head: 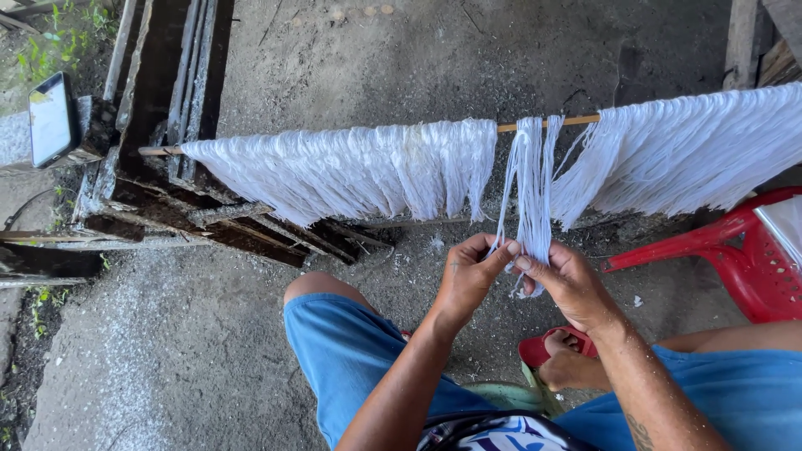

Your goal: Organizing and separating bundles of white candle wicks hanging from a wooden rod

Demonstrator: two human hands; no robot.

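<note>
Below the stick (pixel 547 124), both hands (pixel 518 280) on white strands (pixel 531 192)

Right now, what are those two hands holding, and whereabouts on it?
Both hands, left hand and right hand, pinch one thin bunch of white strands near its lower end. The bunch hangs from the wooden stick.
</note>
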